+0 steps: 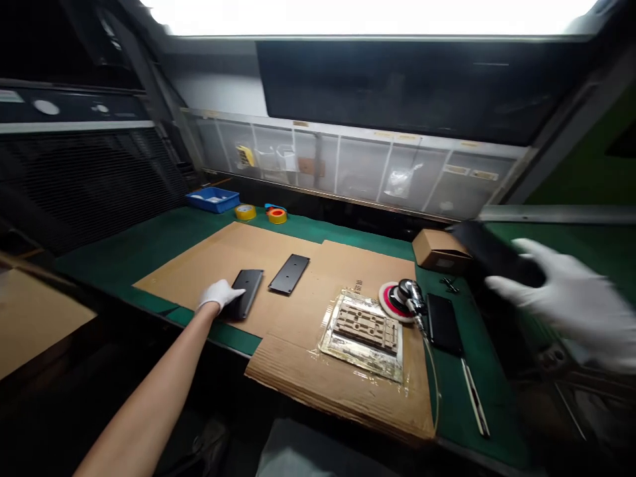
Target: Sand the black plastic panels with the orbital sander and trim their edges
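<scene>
My left hand [218, 295], in a white glove, grips the left side of a black rectangular plate [247, 295] on the cardboard, with the thumb over its top. A second black plate [289, 273] with small holes lies flat just to the right. At the far right, raised above the bench, my white-gloved right hand [571, 291] is closed around a long black piece [497, 255]. Both that hand and the piece are smeared by motion, so the piece's exact kind is unclear.
A round sander [397, 301] with a hose rests beside a slotted block fixture [368, 326] taped to the cardboard [342, 265]. To the right are a black panel [444, 322], tweezers [476, 397] and a carton [440, 250]. Tape rolls [245, 212] and a blue tray [213, 199] stand behind.
</scene>
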`<state>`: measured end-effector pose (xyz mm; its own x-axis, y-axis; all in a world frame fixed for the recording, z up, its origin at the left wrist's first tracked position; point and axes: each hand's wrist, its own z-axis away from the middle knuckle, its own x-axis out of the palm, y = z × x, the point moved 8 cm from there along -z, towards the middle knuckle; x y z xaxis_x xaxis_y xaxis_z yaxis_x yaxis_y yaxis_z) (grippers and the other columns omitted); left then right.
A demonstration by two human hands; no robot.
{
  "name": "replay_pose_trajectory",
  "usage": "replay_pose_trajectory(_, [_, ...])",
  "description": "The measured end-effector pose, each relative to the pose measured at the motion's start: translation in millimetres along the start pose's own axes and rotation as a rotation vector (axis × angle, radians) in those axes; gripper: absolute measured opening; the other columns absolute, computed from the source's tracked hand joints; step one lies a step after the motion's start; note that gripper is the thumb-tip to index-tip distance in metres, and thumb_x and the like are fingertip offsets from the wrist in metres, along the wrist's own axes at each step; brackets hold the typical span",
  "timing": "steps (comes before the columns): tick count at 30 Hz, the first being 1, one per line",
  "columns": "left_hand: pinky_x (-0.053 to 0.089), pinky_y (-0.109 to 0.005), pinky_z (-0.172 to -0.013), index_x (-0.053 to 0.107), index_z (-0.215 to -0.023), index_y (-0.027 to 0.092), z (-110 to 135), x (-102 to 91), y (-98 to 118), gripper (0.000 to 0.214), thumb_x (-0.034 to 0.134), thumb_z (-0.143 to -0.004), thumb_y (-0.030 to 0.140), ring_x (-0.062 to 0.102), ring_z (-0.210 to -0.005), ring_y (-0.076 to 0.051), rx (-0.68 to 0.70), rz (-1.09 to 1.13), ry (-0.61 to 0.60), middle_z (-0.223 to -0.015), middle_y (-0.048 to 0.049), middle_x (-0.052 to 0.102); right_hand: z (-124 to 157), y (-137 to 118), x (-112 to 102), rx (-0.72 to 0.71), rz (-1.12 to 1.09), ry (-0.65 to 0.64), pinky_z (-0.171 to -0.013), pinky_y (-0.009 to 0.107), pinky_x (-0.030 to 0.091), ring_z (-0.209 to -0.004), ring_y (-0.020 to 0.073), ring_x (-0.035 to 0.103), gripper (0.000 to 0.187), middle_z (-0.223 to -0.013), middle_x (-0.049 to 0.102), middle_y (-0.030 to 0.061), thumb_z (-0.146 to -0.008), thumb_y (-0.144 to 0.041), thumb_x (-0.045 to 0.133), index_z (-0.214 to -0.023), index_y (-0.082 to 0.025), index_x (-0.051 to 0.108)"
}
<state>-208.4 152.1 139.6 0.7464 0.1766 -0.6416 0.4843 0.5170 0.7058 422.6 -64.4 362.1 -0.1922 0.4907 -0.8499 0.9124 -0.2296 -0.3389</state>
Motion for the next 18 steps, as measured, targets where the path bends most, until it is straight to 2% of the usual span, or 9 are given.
replay_pose_trajectory(2, [0.051, -0.051, -0.096, 0.062, -0.106, 0.005, 22, 8.1, 16, 0.053, 0.083, -0.062, 0.027, 0.041, -0.139, -0.053, 0.119, -0.147, 0.135, -0.131, -0.0329, 0.061, 30, -24, 26, -0.108, -0.147, -0.074, -0.097, 0.048, 0.052, -0.118, 0.0352, 0.063, 0.086, -0.137, 0.062, 0.018, -0.079, -0.058, 0.077, -0.152, -0.02, 0.05])
replay_pose_trajectory(4, [0.039, -0.053, -0.113, 0.059, -0.123, 0.007, 72, 42.8, 37, 0.062, 0.08, -0.07, 0.031, 0.031, -0.148, -0.047, 0.315, -0.025, 0.065, -0.15, -0.0294, 0.048, 63, -49, 56, -0.158, -0.317, -0.074, -0.112, 0.052, 0.044, -0.129, 0.0363, 0.057, 0.086, -0.142, 0.059, 0.0163, -0.077, -0.056, 0.079, -0.15, -0.019, 0.052])
replay_pose_trajectory(6, [0.029, -0.045, -0.123, 0.058, -0.133, 0.016, 146, 97.6, 49, 0.062, 0.077, -0.078, 0.036, 0.037, -0.148, -0.035, 0.408, 0.319, -0.256, -0.153, -0.0189, 0.05, 97, -71, 96, -0.091, -0.549, -0.212, -0.114, 0.051, 0.044, -0.132, 0.0335, 0.056, 0.08, -0.144, 0.059, 0.0127, -0.082, -0.055, 0.076, -0.151, -0.023, 0.051])
replay_pose_trajectory(8, [0.03, -0.039, -0.123, 0.053, -0.144, 0.026, 235, 157.2, 57, 0.069, 0.078, -0.082, 0.04, 0.041, -0.147, -0.029, 0.327, 0.721, -0.713, -0.153, -0.0114, 0.051, 132, -92, 132, 0.014, -0.81, -0.405, -0.112, 0.048, 0.048, -0.131, 0.0306, 0.059, 0.071, -0.143, 0.061, 0.0105, -0.089, -0.056, 0.069, -0.151, -0.025, 0.051])
replay_pose_trajectory(10, [0.032, -0.042, -0.122, 0.055, -0.144, 0.026, 313, 196.5, 64, 0.074, 0.084, -0.077, 0.04, 0.042, -0.146, -0.031, 0.192, 1.074, -1.065, -0.151, -0.0122, 0.052, 161, -108, 148, 0.07, -0.953, -0.527, -0.115, 0.047, 0.046, -0.136, 0.0294, 0.055, 0.065, -0.147, 0.058, 0.0094, -0.096, -0.057, 0.06, -0.152, -0.026, 0.051])
replay_pose_trajectory(12, [0.039, -0.045, -0.117, 0.061, -0.138, 0.022, 357, 216.1, 61, 0.07, 0.084, -0.076, 0.044, 0.051, -0.138, -0.034, 0.125, 1.145, -1.144, -0.142, -0.0144, 0.059, 181, -108, 151, 0.065, -0.957, -0.573, -0.12, 0.047, 0.039, -0.143, 0.0281, 0.048, 0.057, -0.152, 0.054, 0.0074, -0.101, -0.056, 0.05, -0.149, -0.027, 0.055])
replay_pose_trajectory(14, [0.049, -0.043, -0.105, 0.065, -0.129, 0.02, 373, 225.6, 48, 0.059, 0.081, -0.079, 0.044, 0.063, -0.119, -0.032, 0.0, 1.143, -1.119, -0.13, -0.0139, 0.065, 193, -85, 151, 0.077, -0.9, -0.612, -0.122, 0.046, 0.037, -0.143, 0.0269, 0.048, 0.051, -0.15, 0.056, 0.0054, -0.104, -0.055, 0.042, -0.143, -0.028, 0.062])
replay_pose_trajectory(16, [0.056, -0.036, -0.086, 0.066, -0.122, 0.019, 375, 227.3, 32, 0.05, 0.079, -0.08, 0.043, 0.069, -0.093, -0.025, -0.139, 1.111, -1.08, -0.116, -0.0109, 0.067, 194, -28, 154, 0.176, -0.769, -0.538, -0.118, 0.047, 0.042, -0.134, 0.0282, 0.056, 0.05, -0.142, 0.063, 0.0064, -0.103, -0.056, 0.043, -0.134, -0.027, 0.069])
replay_pose_trajectory(18, [0.052, -0.028, -0.068, 0.065, -0.118, 0.018, 375, 222.6, 21, 0.048, 0.079, -0.079, 0.042, 0.066, -0.072, -0.016, -0.198, 1.038, -1.053, -0.103, -0.0073, 0.066, 187, 58, 142, 0.337, -0.438, -0.162, -0.113, 0.052, 0.045, -0.124, 0.0339, 0.062, 0.055, -0.133, 0.067, 0.0127, -0.096, -0.059, 0.051, -0.131, -0.021, 0.07])
